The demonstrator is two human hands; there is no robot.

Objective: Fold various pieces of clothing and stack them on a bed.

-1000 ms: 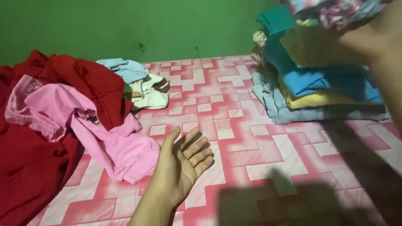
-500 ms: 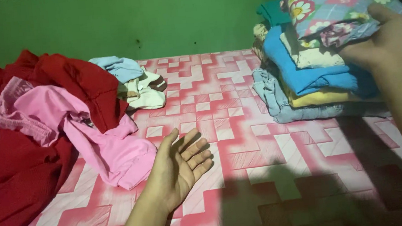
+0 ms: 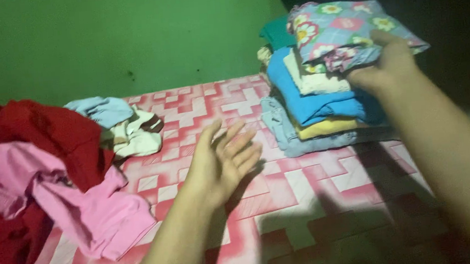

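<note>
A pink-patterned bed [image 3: 318, 189] is spread beneath both hands. A red and pink clothes heap [image 3: 37, 175] is seen left of the left hand [image 3: 223, 161], held open and empty. A folded stack [image 3: 316, 103] is topped by a flowered cloth [image 3: 344, 31], gripped by the right hand [image 3: 386, 67].

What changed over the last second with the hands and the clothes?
The right hand brought the flowered folded cloth down from the air onto the folded stack and still rests on it. The left hand lifted off the mattress, fingers spread. The loose heap with the pink garment lies as before.
</note>
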